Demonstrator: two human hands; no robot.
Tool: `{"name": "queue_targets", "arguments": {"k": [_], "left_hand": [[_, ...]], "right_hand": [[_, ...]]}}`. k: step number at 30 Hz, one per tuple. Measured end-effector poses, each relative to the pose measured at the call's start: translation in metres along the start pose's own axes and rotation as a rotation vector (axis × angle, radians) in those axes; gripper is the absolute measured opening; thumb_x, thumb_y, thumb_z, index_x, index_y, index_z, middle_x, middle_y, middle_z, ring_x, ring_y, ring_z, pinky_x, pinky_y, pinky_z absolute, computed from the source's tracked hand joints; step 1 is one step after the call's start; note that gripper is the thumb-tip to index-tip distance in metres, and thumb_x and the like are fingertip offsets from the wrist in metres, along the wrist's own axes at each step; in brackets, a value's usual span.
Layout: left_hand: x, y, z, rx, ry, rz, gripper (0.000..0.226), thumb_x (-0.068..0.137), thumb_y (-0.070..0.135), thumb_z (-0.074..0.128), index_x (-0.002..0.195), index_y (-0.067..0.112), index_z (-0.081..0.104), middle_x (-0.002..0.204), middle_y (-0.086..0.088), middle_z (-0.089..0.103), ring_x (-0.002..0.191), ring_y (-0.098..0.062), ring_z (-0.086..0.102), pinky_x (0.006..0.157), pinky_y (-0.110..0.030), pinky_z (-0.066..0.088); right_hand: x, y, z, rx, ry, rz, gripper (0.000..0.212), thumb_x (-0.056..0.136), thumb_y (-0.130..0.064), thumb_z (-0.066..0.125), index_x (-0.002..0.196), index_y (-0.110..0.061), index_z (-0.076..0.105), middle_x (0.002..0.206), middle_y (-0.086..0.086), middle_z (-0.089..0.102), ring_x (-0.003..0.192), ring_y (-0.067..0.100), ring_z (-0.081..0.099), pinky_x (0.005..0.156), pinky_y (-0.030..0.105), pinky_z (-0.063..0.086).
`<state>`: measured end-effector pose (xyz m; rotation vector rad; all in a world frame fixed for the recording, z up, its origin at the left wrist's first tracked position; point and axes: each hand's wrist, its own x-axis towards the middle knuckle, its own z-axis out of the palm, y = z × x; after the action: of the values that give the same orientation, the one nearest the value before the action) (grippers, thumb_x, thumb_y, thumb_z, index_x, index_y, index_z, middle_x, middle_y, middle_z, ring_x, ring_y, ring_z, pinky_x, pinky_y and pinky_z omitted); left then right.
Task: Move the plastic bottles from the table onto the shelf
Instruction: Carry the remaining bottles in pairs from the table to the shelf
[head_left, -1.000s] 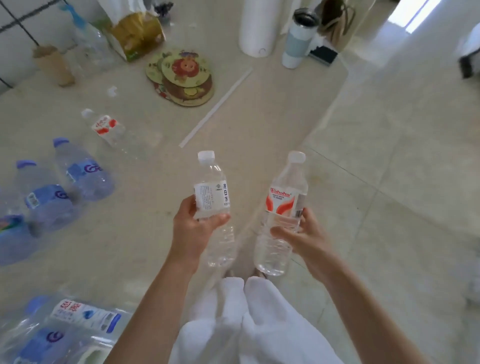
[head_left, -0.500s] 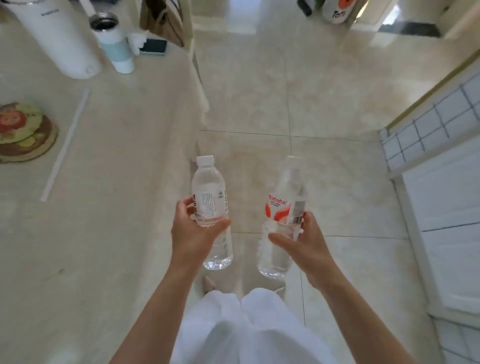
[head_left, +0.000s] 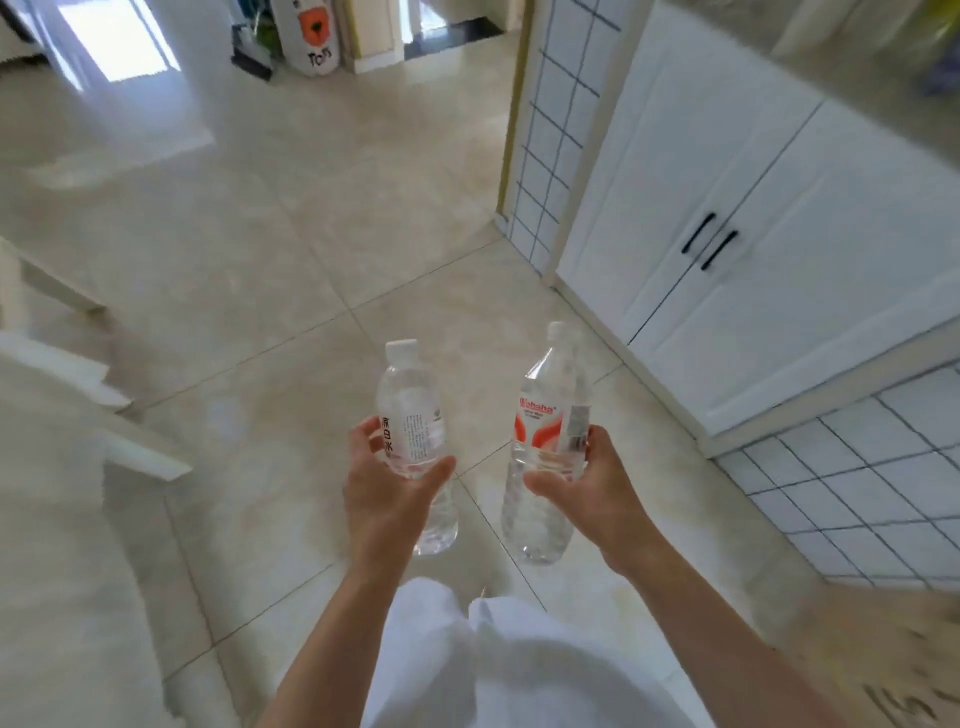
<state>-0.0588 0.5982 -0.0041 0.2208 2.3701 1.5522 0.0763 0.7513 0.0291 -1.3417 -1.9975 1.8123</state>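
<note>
A person is looking down at their own two hands, each carrying one clear plastic bottle upright over a tiled floor (head_left: 270, 223). This appears to be the carrying step of the task, with the bottles lifted clear of any surface and on their way to the shelf. No shelf is showing in this view, so the next move calls for finding it and setting each bottle down standing.

The left hand (head_left: 387, 491) is grasping the shorter bottle (head_left: 413, 441), the one with a white cap and a white label. Its thumb and fingers are curling round the bottle's middle, just below the label.

The right hand (head_left: 582, 478) is grasping the taller bottle (head_left: 545, 447), the one with a red and white label. Its thumb is crossing the front of the bottle, and its fingers are wrapping round the far side.

The two bottles are near each other but apart, not touching. White cupboard doors (head_left: 737, 218) with dark handles are standing to the right, beside a white tiled wall (head_left: 550, 130). The person's white trousers (head_left: 483, 660) are showing at the bottom edge.
</note>
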Motion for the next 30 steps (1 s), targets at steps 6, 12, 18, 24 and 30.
{"name": "queue_targets", "arguments": {"k": [6,12,18,24,30], "left_hand": [[0.040,0.049,0.090,0.027,-0.182,0.057,0.079,0.056,0.020,0.093,0.118,0.031,0.046,0.096,0.026,0.053,0.080,0.015,0.057,0.067,-0.009,0.042],[0.091,0.092,0.173,0.055,-0.331,0.136,0.076,0.056,0.014,0.092,0.113,0.030,0.045,0.096,0.016,0.056,0.075,0.019,0.057,0.058,0.001,0.039],[0.162,0.148,0.260,0.092,-0.467,0.209,0.079,0.053,0.013,0.094,0.110,0.032,0.043,0.097,0.009,0.058,0.070,0.013,0.057,0.057,-0.001,0.040],[0.212,0.199,0.344,0.079,-0.596,0.291,0.082,0.049,0.018,0.095,0.108,0.039,0.042,0.097,0.017,0.056,0.074,0.013,0.058,0.067,-0.019,0.050],[0.226,0.244,0.424,0.057,-0.684,0.326,0.080,0.044,0.025,0.093,0.101,0.049,0.043,0.096,0.016,0.060,0.074,0.005,0.062,0.071,-0.040,0.058]], "right_hand": [[0.042,0.002,-0.069,0.092,0.184,0.047,0.062,0.066,-0.023,0.084,0.117,-0.016,0.049,0.108,0.000,0.066,0.096,0.014,0.067,0.083,0.032,0.056],[0.103,-0.010,-0.124,0.118,0.320,0.078,0.061,0.063,-0.027,0.084,0.116,-0.014,0.057,0.107,0.004,0.069,0.098,0.021,0.068,0.089,0.045,0.055],[0.174,-0.042,-0.175,0.183,0.446,0.092,0.058,0.061,-0.027,0.083,0.111,-0.012,0.058,0.103,0.007,0.069,0.096,0.025,0.067,0.088,0.046,0.054],[0.232,-0.065,-0.225,0.260,0.586,0.109,0.056,0.057,-0.033,0.081,0.106,-0.015,0.058,0.098,0.007,0.068,0.090,0.024,0.066,0.072,0.032,0.050],[0.268,-0.079,-0.283,0.280,0.709,0.105,0.067,0.047,-0.045,0.078,0.104,-0.020,0.055,0.097,0.000,0.068,0.089,0.016,0.067,0.073,0.032,0.052]]}}
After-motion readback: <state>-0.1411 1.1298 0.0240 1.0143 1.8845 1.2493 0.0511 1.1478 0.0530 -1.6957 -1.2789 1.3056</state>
